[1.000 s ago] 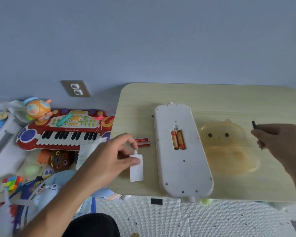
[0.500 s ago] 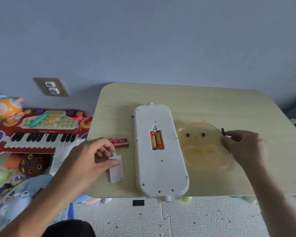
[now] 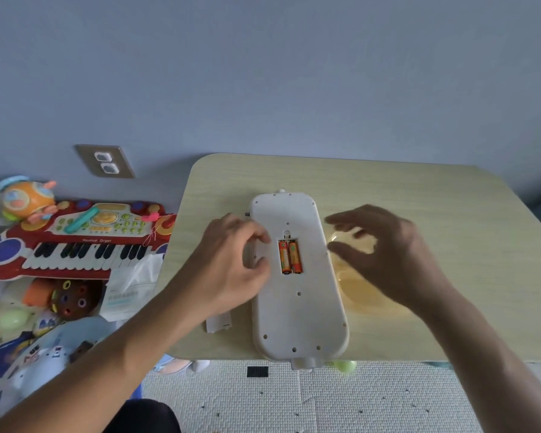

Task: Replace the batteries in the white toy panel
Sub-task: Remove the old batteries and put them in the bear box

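Both hands empty: left hand [image 3: 238, 260] loosely curled at the white toy panel's [image 3: 297, 307] left edge, right hand [image 3: 384, 254] spread just beside its right. Panel face-down mid-bench [image 3: 450, 214], long axis running far edge to near edge, overhanging the near one. Two orange batteries [image 3: 290, 257] lie parallel in the open bay; steady the panel, pry each up by one end.
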Tool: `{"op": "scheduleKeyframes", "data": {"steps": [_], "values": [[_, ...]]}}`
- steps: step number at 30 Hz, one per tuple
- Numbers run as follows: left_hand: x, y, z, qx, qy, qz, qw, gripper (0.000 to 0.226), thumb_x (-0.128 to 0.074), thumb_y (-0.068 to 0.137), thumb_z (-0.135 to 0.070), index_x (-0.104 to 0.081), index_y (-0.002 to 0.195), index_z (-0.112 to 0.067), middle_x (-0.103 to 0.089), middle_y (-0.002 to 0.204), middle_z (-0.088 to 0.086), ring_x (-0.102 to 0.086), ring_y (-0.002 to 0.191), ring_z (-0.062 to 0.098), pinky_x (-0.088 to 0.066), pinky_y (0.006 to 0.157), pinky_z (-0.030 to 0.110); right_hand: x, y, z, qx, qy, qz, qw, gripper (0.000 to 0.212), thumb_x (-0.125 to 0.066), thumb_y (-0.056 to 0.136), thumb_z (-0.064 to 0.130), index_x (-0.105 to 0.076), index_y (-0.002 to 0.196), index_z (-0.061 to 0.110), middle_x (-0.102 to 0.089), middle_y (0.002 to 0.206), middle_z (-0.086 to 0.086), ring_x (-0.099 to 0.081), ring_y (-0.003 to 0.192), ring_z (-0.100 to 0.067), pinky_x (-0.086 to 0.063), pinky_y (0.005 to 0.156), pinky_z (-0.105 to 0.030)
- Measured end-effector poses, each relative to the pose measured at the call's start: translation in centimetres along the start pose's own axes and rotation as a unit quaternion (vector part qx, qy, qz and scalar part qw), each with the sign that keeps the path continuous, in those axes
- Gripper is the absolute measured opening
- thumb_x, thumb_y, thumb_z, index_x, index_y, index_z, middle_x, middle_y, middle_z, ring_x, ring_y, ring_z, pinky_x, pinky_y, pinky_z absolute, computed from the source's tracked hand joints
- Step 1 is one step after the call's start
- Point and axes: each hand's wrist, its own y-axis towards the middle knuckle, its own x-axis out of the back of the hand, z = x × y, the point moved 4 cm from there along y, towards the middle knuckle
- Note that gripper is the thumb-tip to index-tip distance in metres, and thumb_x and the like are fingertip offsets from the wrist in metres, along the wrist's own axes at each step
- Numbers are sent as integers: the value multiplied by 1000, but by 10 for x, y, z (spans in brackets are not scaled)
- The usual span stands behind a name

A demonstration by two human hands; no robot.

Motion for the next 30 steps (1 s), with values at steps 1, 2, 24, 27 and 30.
{"op": "scheduleKeyframes", "data": {"steps": [1, 2, 24, 27, 30], "values": [[-4, 5, -4, 10, 2, 10, 1000, 27, -60, 83, -32, -62, 110, -32, -51, 111, -11, -46, 112, 7, -44, 89, 22, -10, 3, 9, 28, 2, 36, 999, 39, -80, 78, 29, -72, 114, 18, -71, 99, 8, -60, 85, 6, -46, 75, -3], [-7, 8, -7, 21, 6, 17, 1000, 27, -60, 84, -32, -62, 111, -33, -48, 111, -10, -43, 113, 9, -42, 85, 22, -19, 6, 14, 44, 8, 66, 997, 40, -79, 78, 31, -71, 116, 19, -71, 103, 8, -60, 89, 6, -46, 79, -5], [-18, 28, -17, 54, 7, 86, 995, 26, -56, 87, -15, -58, 110, -25, -45, 111, -11, -39, 117, 12, -40, 85, 23, -31, 14, 24, 169, -90, 116, 975, 34, -62, 85, 33, -72, 117, 32, -71, 75, 6, -61, 64, -19, -51, 52, -37], [-17, 28, -13, 56, -34, 79, 995, 29, -58, 84, -10, -58, 106, -28, -50, 108, -11, -42, 111, 11, -35, 77, 15, -31, 15, 24, 172, -95, 116, 974, 28, -55, 91, 32, -73, 113, 33, -72, 84, 8, -66, 72, -19, -51, 50, -36], [-17, 25, -8, 57, -69, 83, 993, 33, -57, 83, -9, -57, 105, -33, -53, 105, -20, -44, 106, 5, -34, 73, 15, -32, 12, 24, 169, -125, 131, 969, 27, -47, 95, 31, -70, 108, 34, -65, 85, 8, -61, 80, -19, -49, 47, -37]]}}
